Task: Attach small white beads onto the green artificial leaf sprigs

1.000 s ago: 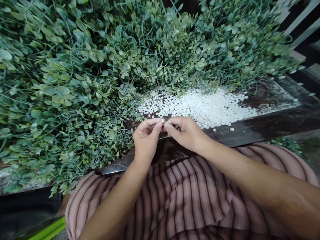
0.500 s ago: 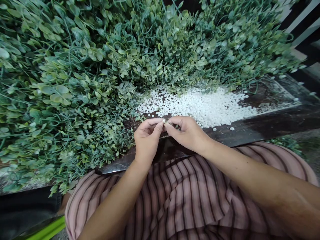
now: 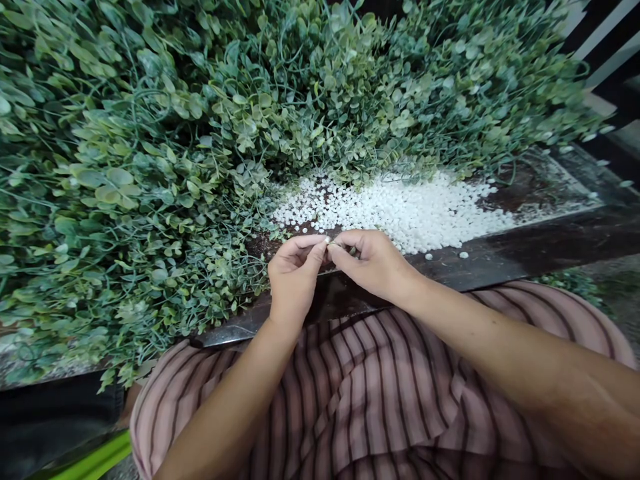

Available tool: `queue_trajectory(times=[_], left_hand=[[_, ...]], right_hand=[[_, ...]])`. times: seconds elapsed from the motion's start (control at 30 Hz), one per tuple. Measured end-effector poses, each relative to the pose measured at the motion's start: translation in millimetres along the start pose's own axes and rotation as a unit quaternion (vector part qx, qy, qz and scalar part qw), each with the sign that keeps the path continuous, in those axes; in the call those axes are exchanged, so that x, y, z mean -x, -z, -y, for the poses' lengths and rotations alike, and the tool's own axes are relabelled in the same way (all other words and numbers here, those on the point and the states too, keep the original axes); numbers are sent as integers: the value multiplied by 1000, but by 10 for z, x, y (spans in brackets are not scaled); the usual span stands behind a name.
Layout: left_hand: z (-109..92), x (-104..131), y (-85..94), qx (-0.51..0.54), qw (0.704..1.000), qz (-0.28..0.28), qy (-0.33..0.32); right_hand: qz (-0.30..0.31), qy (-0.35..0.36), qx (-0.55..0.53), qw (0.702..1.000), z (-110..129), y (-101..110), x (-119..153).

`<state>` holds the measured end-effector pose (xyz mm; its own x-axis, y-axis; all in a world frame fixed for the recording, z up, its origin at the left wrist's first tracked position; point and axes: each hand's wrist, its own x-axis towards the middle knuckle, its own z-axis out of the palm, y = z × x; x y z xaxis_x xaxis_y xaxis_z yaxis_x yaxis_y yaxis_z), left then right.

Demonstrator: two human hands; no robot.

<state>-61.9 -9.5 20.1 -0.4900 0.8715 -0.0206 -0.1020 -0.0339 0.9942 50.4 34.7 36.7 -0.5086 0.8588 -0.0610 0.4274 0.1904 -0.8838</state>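
My left hand (image 3: 295, 270) is closed in a pinch, with a small white piece (image 3: 327, 239) at its thumb and fingertip. My right hand (image 3: 373, 261) meets it there, thumb and forefinger pinched together. A bit of green (image 3: 354, 252) shows inside the right hand's curled fingers, looking like part of an artificial sprig; most of it is hidden. Just beyond both hands lies a spread of small round white pieces (image 3: 430, 212) on the dark tabletop (image 3: 520, 244). Artificial green foliage (image 3: 200, 153) is heaped behind and to the left of them.
Two loose white pieces (image 3: 463, 255) lie near the table's front edge. My lap in striped cloth (image 3: 380, 387) is close against that edge. A bright green bar (image 3: 95, 459) shows low on the left, and pale slats (image 3: 605, 30) stand at the upper right.
Both hands keep their fingertips together in almost the same spot, shifted very slightly. The foliage and the white pieces look unchanged.
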Motion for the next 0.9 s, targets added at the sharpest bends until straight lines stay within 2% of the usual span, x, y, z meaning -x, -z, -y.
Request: queue_trajectory(times=[0.23,0.5,0.9], left_hand=[[-2,10,4,-3,1000,5,-8],[-7,10,26,-48,997,18,-53],[-17,-22,39,-26,998,42,-25]], right_hand=[[1,-12,-7,1000,-14,3,1],[9,-2,-2,1000,-16,25,-9],[53,-39,-102,993,-1,46,-16]])
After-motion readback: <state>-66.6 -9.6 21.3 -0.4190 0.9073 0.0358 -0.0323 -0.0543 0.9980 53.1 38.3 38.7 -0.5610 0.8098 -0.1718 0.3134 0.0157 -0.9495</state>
